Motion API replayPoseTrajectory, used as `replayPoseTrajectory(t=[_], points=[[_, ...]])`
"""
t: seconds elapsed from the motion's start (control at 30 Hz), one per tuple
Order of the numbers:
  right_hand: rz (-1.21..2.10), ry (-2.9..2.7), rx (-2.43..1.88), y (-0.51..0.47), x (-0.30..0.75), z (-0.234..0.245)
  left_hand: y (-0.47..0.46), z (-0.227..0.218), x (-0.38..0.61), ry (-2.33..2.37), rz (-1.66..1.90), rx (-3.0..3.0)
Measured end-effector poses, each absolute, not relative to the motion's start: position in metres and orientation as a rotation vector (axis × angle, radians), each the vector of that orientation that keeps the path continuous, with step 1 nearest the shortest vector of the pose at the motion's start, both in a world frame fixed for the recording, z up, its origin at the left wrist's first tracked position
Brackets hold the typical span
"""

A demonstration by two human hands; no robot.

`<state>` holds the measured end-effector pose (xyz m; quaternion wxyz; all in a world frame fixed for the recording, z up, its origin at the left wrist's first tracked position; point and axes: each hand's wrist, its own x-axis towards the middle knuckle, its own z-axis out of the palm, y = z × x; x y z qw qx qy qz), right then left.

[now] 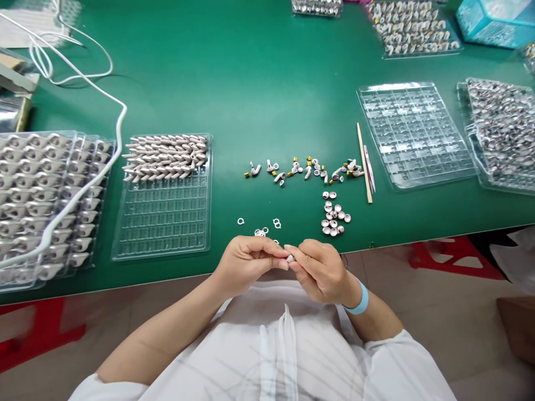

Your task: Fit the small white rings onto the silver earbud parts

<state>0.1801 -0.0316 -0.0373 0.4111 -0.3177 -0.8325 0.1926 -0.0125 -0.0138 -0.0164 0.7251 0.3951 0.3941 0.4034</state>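
In the head view, my left hand (246,264) and my right hand (321,272) meet at the table's front edge. Both are closed, fingertips pinching one small pale grey piece (290,258) between them. Most of that piece is hidden by the fingers, so its exact kind does not show. Thin white rings (261,231) lie just beyond my left hand. Beyond my right hand is a cluster of small round metallic-looking caps (333,224). Farther back runs a row of small curved pale parts (308,171) with yellow tabs.
A wooden stick (364,164) and tweezers (369,169) lie right of the row. Clear trays stand around: a partly filled one (163,223), a bare one (418,136) and a full one (504,133). A white cable (121,120) crosses stacked trays (39,206) at left.
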Motion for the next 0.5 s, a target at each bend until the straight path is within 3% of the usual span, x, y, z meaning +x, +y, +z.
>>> replayPoseTrajectory(t=[0.5], points=[[0.534,-2.121,-0.761,-0.0349,0.178,-0.0431,-0.0145,-0.0208,-0.0202,0.934,0.824,1.009]])
